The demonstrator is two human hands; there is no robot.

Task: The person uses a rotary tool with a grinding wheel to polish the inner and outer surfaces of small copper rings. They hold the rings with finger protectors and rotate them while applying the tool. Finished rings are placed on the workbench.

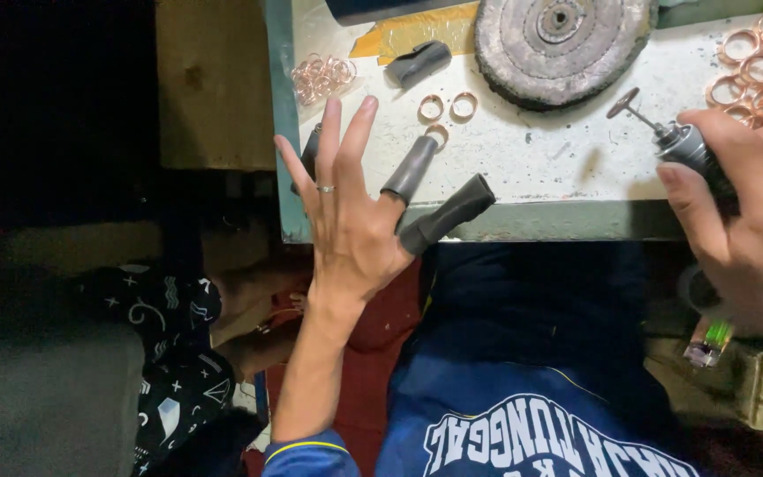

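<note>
While our right hand [744, 230] grips rotary tool [677, 141], left hand [346, 208] spread, empty, near copper ring [436, 133]; we risk burr nicking surface [532, 150].

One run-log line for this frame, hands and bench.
left hand: open, fingers spread, dark sleeves on thumb and forefinger | right hand: grips rotary tool | bench: copper rings, buffing wheel
</note>
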